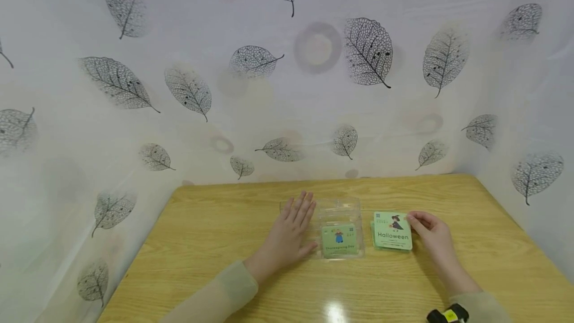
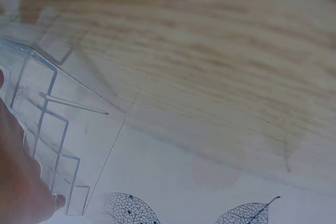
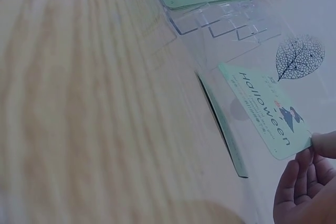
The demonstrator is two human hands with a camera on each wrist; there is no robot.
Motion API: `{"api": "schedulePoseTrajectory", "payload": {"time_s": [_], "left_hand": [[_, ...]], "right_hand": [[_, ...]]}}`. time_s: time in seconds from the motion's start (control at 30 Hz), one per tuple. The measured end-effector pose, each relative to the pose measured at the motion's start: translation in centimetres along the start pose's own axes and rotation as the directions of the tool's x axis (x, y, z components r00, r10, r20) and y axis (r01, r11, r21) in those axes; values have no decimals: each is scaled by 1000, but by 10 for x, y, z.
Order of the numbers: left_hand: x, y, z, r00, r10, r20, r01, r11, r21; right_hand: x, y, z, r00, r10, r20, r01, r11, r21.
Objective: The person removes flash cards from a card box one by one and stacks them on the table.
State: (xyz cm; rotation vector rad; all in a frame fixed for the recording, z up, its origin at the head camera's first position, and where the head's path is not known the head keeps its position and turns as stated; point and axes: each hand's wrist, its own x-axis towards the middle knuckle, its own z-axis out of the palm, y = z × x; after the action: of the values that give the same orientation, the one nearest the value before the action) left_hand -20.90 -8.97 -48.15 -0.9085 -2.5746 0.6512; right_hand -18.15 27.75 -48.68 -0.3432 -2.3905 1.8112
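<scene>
Between thumb and fingers, my right hand (image 1: 432, 238) pinches the right edge of a green card (image 1: 389, 228) reading "Halloween", with a witch figure on it. In the right wrist view that card (image 3: 268, 111) is raised above a small stack of green cards (image 3: 223, 124) on the table. To its left stands a clear stepped plastic holder (image 1: 338, 204), with green "Thanksgiving Day" cards (image 1: 339, 241) in its front slot. My left hand (image 1: 291, 233) lies with fingers straight against the holder's left side. In the left wrist view the holder's tiers (image 2: 55, 124) show beside the hand.
All of it stands on a wooden table (image 1: 202, 243). A pale curtain with leaf prints (image 1: 278, 103) hangs behind the table and along both sides. A black band with a yellow patch (image 1: 448, 314) is on the right wrist.
</scene>
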Motion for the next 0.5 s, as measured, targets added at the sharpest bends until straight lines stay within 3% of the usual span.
{"api": "schedulePoseTrajectory", "payload": {"time_s": [0.5], "left_hand": [[1, 0, -1, 1000, 2, 0, -2, 1000, 13]], "right_hand": [[5, 8, -2, 1000, 31, 2, -31, 999, -44]]}}
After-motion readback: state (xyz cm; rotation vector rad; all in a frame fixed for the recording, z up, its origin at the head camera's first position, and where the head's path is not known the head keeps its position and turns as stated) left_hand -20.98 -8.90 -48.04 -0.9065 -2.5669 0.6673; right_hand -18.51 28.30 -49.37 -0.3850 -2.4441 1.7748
